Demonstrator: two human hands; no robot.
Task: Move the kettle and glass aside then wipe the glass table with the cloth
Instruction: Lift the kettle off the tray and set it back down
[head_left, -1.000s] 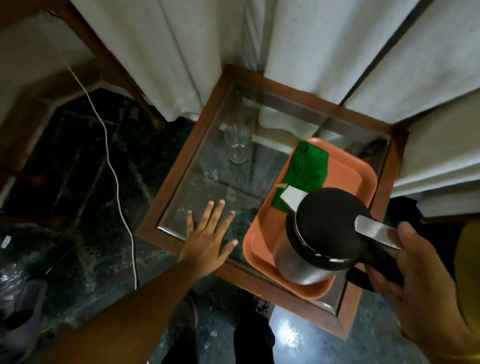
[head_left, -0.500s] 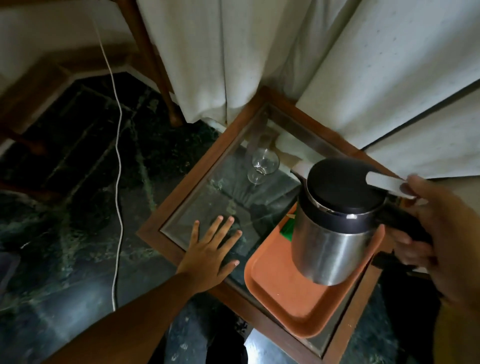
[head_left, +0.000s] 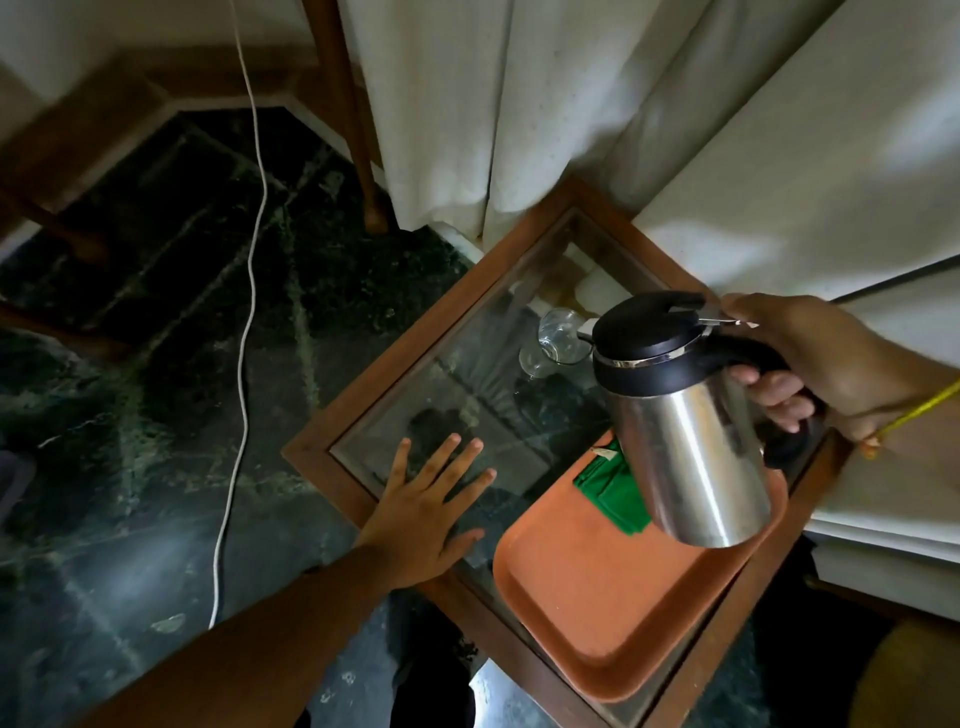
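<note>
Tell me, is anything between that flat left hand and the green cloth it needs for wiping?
Mostly no. The left hand lies flat on the glass table; bare glass and orange tray lead to the green cloth. The lifted kettle in the right hand hangs over its far part.

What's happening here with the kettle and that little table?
A person is clearing a small glass table to wipe it. The right hand holds a steel kettle by its black handle, lifted above an orange tray. The left hand lies flat on the glass near the table's edge. A green cloth lies on the tray, partly hidden by the kettle, and an empty glass stands on the table further back.
</note>
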